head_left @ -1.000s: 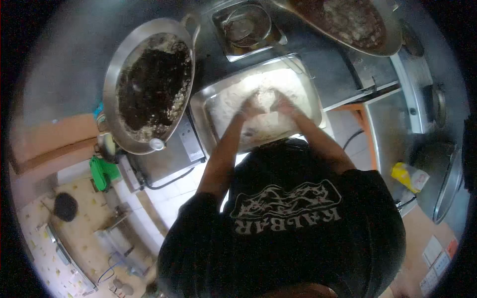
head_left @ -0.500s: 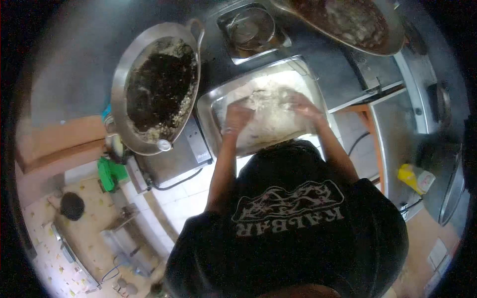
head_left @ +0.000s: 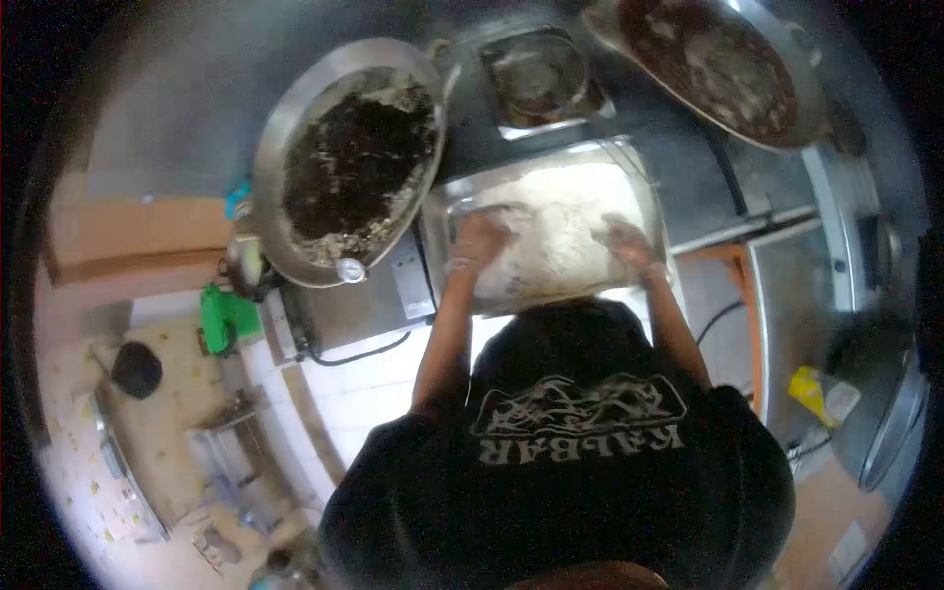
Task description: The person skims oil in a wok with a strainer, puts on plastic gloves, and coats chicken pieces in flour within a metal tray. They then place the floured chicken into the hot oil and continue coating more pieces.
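Observation:
A rectangular metal tray [head_left: 454, 197] holds a bed of white powder [head_left: 560, 202], with a lumpy strip down its middle. My left hand [head_left: 482, 241] is over the left part of the powder, its fingers bent inward and smeared by motion. On the right side of the tray is my right hand [head_left: 627, 244], fingers curved toward the middle and dusted with powder. Whether either hand grips anything is too blurred to tell.
A large pan of dark liquid [head_left: 270, 157] with a dial thermometer [head_left: 350, 271] stands at the left. Behind the tray is a square burner [head_left: 541, 79]. Another pan [head_left: 806, 108] sits at the upper right. A yellow packet [head_left: 808, 391] lies at the right.
The view has shifted, so the pans and tray appear farther right. My hands have moved apart, and the powder between them shows more clearly.

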`<action>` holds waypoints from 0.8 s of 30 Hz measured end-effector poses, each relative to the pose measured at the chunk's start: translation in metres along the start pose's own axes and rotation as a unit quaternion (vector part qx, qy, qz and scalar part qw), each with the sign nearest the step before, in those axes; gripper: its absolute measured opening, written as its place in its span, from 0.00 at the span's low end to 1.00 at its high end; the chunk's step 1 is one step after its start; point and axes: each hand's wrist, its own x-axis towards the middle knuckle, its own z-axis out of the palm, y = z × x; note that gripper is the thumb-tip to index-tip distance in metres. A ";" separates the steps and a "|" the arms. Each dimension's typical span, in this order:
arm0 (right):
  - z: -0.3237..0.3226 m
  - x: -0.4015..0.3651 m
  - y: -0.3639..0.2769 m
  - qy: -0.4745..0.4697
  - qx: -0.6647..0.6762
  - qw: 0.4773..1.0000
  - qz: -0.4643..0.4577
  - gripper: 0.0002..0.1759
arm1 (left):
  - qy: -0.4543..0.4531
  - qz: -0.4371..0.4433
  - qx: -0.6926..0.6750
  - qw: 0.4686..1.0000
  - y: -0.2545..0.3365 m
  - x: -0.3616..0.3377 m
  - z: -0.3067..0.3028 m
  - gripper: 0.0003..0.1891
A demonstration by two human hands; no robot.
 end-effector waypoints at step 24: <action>0.002 0.005 0.012 0.048 -0.064 0.995 0.066 0.37 | 0.038 0.006 0.439 0.898 0.019 0.157 -0.280 0.27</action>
